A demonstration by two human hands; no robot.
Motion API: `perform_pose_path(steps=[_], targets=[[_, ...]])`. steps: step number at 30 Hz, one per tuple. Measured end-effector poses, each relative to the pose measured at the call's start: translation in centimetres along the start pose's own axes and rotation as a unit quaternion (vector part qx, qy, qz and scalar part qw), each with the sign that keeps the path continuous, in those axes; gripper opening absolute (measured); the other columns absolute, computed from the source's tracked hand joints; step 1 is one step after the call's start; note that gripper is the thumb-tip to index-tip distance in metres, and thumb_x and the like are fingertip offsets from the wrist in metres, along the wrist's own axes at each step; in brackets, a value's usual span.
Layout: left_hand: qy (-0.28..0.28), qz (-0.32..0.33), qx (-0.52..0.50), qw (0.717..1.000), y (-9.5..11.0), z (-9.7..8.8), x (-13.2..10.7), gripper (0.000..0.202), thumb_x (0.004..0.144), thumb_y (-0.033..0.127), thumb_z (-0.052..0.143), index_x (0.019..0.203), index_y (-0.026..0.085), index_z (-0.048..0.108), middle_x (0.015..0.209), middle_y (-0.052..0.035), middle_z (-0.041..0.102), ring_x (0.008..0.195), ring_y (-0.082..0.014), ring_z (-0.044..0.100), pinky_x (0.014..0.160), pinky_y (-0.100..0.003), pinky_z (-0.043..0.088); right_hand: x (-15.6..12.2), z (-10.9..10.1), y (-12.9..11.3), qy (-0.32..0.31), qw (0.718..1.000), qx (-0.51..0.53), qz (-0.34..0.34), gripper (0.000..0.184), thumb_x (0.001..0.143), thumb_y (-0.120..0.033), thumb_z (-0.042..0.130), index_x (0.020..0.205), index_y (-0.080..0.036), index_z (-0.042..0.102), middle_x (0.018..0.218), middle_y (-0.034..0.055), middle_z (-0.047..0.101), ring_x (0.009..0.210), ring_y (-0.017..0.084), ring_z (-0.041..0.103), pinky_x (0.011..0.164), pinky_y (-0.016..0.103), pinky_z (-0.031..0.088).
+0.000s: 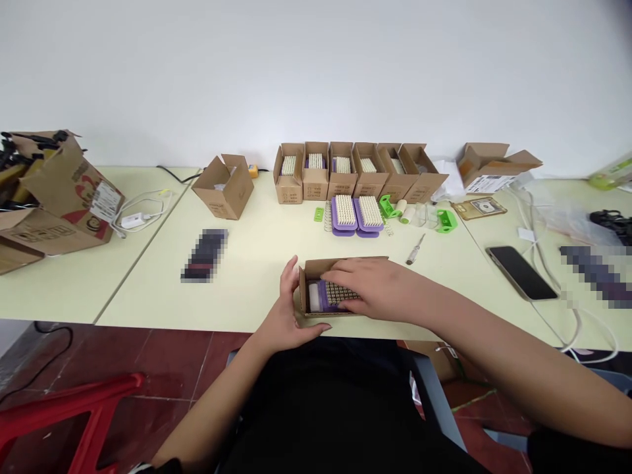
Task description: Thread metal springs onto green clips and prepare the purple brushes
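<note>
A small brown cardboard box (345,261) lies at the table's front edge, its long open side facing up. Inside it sits a purple brush head (323,295) with dark bristle tufts, a white piece (315,297) at its left. My right hand (380,286) reaches over the box, fingers and thumb closed across the brush head and hiding its right part. Around the box's left end, my left hand (284,316) is cupped with thumb and fingers apart. Behind the box stand two purple brushes (344,214) with cream bristles, beside metal springs (328,216).
Against the wall stand several open cardboard boxes (316,187), most holding cream-bristled brushes. Green plastic parts (447,222) and a screwdriver (415,250) lie to the right, then a black phone (523,272) and white cables. At left are another box (224,187) and a large carton (74,217).
</note>
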State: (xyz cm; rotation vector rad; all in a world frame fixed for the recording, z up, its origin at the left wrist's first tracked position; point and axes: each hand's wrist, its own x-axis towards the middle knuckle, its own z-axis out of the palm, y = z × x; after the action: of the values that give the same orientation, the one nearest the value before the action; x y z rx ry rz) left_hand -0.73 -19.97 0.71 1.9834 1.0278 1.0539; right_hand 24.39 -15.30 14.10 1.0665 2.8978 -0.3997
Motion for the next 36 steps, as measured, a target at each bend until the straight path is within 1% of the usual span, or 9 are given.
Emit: perform_pose_path(steps=[2, 4, 8, 14, 18, 22, 30, 33, 36], targets=[[-0.042, -0.063, -0.049, 0.996, 0.0, 0.0, 0.5, 0.140, 0.081, 0.051, 0.087, 0.165, 0.046, -0.025, 0.181, -0.0105, 0.000, 0.164, -0.0398, 0.023, 0.125, -0.062, 0.041, 0.2, 0.8, -0.2, 0.006, 1.000, -0.009, 0.000, 0.068, 0.091, -0.035, 0.078, 0.153, -0.021, 0.053, 0.143, 0.0138, 0.065, 0.127, 0.031, 0.066, 0.100, 0.043, 0.055], [-0.076, -0.096, -0.060, 0.991, -0.1, -0.2, 0.8, 0.140, 0.083, 0.050, 0.087, 0.165, 0.044, -0.026, 0.181, -0.0113, 0.008, 0.163, -0.0383, 0.027, 0.126, -0.061, 0.039, 0.4, 1.3, -0.7, 0.006, 0.999, -0.036, 0.000, 0.073, 0.091, -0.034, 0.075, 0.156, -0.014, 0.047, 0.145, 0.0187, 0.063, 0.126, 0.034, 0.066, 0.102, 0.047, 0.055], [-0.083, -0.095, -0.016, 0.992, -0.6, -0.3, 0.8, 0.140, 0.080, 0.047, 0.089, 0.169, 0.040, -0.018, 0.181, -0.0091, 0.003, 0.166, -0.0374, 0.015, 0.134, -0.061, 0.025, 1.3, 1.2, -2.1, -0.017, 0.993, -0.114, 0.001, 0.053, 0.093, -0.026, 0.069, 0.140, -0.007, 0.057, 0.130, 0.0215, 0.068, 0.111, 0.034, 0.069, 0.091, 0.045, 0.057], [-0.076, -0.094, -0.017, 0.992, -1.0, -0.1, 0.6, 0.136, 0.083, 0.045, 0.087, 0.169, 0.039, -0.018, 0.182, -0.0070, 0.002, 0.166, -0.0364, 0.014, 0.134, -0.058, 0.026, 3.4, 1.4, -2.6, -0.070, 0.985, -0.161, 0.005, 0.037, 0.091, -0.024, 0.072, 0.124, -0.009, 0.065, 0.112, 0.0179, 0.072, 0.095, 0.030, 0.072, 0.077, 0.039, 0.055], [-0.077, -0.101, -0.028, 0.991, -0.8, -0.2, 0.7, 0.133, 0.084, 0.043, 0.086, 0.170, 0.040, -0.015, 0.181, -0.0074, 0.006, 0.166, -0.0359, 0.018, 0.133, -0.057, 0.028, 4.1, 3.1, -1.5, -0.077, 0.987, -0.139, 0.003, 0.038, 0.094, -0.034, 0.074, 0.121, -0.008, 0.067, 0.110, 0.0171, 0.074, 0.093, 0.031, 0.074, 0.079, 0.041, 0.057], [-0.083, -0.100, -0.028, 0.991, -0.7, -0.4, 0.7, 0.136, 0.081, 0.046, 0.089, 0.171, 0.038, -0.013, 0.182, -0.0075, 0.001, 0.167, -0.0361, 0.012, 0.135, -0.055, 0.023, 3.4, 4.1, -0.5, -0.042, 0.992, -0.115, -0.031, 0.030, 0.099, -0.036, 0.068, 0.116, -0.012, 0.069, 0.106, 0.0136, 0.073, 0.099, 0.031, 0.073, 0.083, 0.041, 0.057], [-0.095, -0.095, -0.022, 0.991, -1.1, -0.2, 0.6, 0.137, 0.080, 0.039, 0.090, 0.171, 0.038, -0.012, 0.182, -0.0078, 0.001, 0.166, -0.0362, 0.015, 0.135, -0.056, 0.023, 2.3, 3.7, -0.3, -0.049, 0.990, -0.114, -0.065, 0.020, 0.101, -0.030, 0.063, 0.112, -0.014, 0.070, 0.103, 0.0109, 0.070, 0.095, 0.029, 0.071, 0.083, 0.041, 0.057], [-0.091, -0.099, -0.025, 0.991, -0.8, -0.2, 0.7, 0.136, 0.081, 0.042, 0.089, 0.171, 0.036, -0.012, 0.181, -0.0101, 0.004, 0.166, -0.0380, 0.018, 0.134, -0.057, 0.026, 1.9, 3.0, 0.2, -0.050, 0.990, -0.106, -0.081, 0.020, 0.102, -0.031, 0.063, 0.109, -0.014, 0.070, 0.103, 0.0109, 0.071, 0.097, 0.028, 0.071, 0.085, 0.041, 0.057], [-0.093, -0.105, -0.030, 0.990, -0.6, -0.2, 0.8, 0.138, 0.080, 0.047, 0.090, 0.171, 0.035, -0.013, 0.181, -0.0115, 0.006, 0.165, -0.0385, 0.021, 0.133, -0.057, 0.028, 1.1, 2.1, 0.5, -0.030, 0.995, -0.079, -0.060, 0.025, 0.102, -0.036, 0.064, 0.113, -0.014, 0.069, 0.111, 0.0123, 0.072, 0.101, 0.028, 0.072, 0.087, 0.041, 0.058]])
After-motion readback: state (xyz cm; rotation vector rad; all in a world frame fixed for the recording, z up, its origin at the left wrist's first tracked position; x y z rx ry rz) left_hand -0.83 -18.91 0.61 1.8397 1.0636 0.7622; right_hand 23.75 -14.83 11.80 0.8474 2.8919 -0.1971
